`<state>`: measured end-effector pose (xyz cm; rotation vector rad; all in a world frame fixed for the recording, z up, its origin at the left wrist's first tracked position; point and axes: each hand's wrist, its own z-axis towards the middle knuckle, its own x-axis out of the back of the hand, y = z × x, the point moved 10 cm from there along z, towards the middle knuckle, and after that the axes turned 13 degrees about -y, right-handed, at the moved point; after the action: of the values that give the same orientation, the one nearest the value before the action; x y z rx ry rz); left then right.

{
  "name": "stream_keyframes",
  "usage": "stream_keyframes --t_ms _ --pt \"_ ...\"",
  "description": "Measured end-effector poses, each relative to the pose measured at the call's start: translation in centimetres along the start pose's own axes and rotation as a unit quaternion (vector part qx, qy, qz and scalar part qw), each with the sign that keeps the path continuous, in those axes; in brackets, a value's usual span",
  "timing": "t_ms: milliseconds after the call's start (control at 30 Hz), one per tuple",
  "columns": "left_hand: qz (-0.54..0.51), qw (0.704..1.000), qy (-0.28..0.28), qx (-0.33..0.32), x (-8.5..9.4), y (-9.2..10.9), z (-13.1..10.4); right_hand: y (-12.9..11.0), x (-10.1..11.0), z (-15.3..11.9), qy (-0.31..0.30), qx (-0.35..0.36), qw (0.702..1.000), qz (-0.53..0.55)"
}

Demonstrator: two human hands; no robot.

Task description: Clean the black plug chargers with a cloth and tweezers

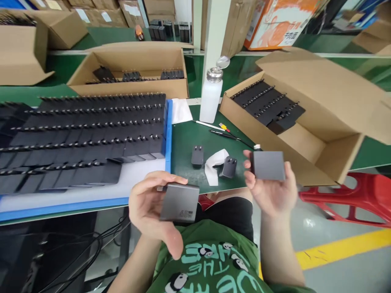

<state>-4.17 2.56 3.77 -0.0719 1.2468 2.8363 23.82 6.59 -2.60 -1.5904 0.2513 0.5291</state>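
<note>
My left hand (149, 207) holds a dark grey power adapter (180, 202) above the table's front edge, with small printed text on its upward face. In my right hand (271, 193) is another grey power adapter (269, 165), its blank face up, held between the fingers and the thumb side. Between the hands, on the green table, lie two loose black plug adapters, one plug adapter (197, 155) with its prongs pointing away and a second plug adapter (229, 167) touching a crumpled white wipe (212, 167).
A blue-edged tray (137, 173) with rows of black adapters fills the left. Open cardboard boxes (128, 57) (311, 142) hold more adapters. A white pump bottle (210, 97), black tweezers (224, 134) and a white pen-like stick (209, 125) lie centrally. A red stool (366, 199) stands right.
</note>
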Motion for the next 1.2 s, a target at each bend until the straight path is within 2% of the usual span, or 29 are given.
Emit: stream_keyframes --t_ms 133,300,367,467,533,600,667,700,733,767,867,900,933,1000,1067,1100,1133,1200 --pt "-0.077 0.987 -0.096 0.106 -2.9 -1.8 0.5 1.6 -2.6 0.4 -0.079 -0.046 0.995 0.049" --pt "-0.122 0.960 -0.157 0.195 -5.7 -2.2 0.2 2.4 -5.6 0.4 -0.151 -0.054 0.982 0.097" --pt "-0.103 0.956 -0.169 0.216 -6.2 -2.0 0.1 1.8 -5.5 0.1 -0.139 -0.019 0.988 0.065" --pt "-0.044 0.958 -0.177 0.221 -6.4 -1.6 0.2 -0.1 -5.1 -1.2 -0.108 0.049 0.988 -0.101" --pt "0.006 0.966 -0.180 0.187 -6.6 -1.1 0.6 -0.7 -6.2 -2.2 -0.139 0.057 0.958 -0.244" --pt "0.054 0.974 -0.182 0.120 -6.9 -0.2 1.2 -0.8 -7.9 -3.2 -0.188 0.069 0.901 -0.385" --pt "0.078 0.977 -0.185 0.065 -7.3 0.4 1.4 -1.1 -9.2 -3.9 -0.204 0.106 0.834 -0.501" --pt "0.079 0.978 -0.183 0.054 -7.5 0.4 1.4 -1.3 -9.5 -4.1 -0.199 0.123 0.809 -0.540" --pt "0.077 0.980 -0.178 0.052 -7.5 0.3 1.4 -1.5 -9.5 -4.3 -0.188 0.134 0.795 -0.560" --pt "0.074 0.981 -0.172 0.050 -7.6 0.2 1.3 -1.8 -9.4 -4.3 -0.177 0.140 0.795 -0.562" --pt "0.064 0.988 -0.138 0.029 -7.1 0.6 1.2 -2.7 -8.4 -4.5 -0.146 0.156 0.820 -0.530" --pt "0.059 0.990 -0.128 0.020 -7.0 0.8 1.1 -2.9 -8.2 -4.7 -0.140 0.164 0.818 -0.533" --pt "0.056 0.991 -0.120 0.018 -6.9 0.9 1.1 -3.0 -8.4 -5.0 -0.139 0.176 0.804 -0.550" --pt "0.073 0.991 -0.105 0.026 -6.8 1.1 1.2 -3.0 -9.2 -5.7 -0.126 0.211 0.746 -0.619" --pt "0.123 0.988 -0.088 0.038 -6.9 1.3 1.5 -3.0 -10.0 -6.4 -0.081 0.248 0.688 -0.677" --pt "0.153 0.984 -0.080 0.039 -7.0 1.6 1.7 -3.0 -10.2 -6.7 -0.050 0.264 0.675 -0.688" --pt "0.180 0.980 -0.077 0.035 -7.3 2.0 2.0 -3.0 -10.2 -6.9 -0.018 0.272 0.674 -0.686" --pt "0.222 0.971 -0.087 0.019 -8.4 2.8 2.5 -2.7 -9.8 -7.0 0.024 0.268 0.699 -0.662"
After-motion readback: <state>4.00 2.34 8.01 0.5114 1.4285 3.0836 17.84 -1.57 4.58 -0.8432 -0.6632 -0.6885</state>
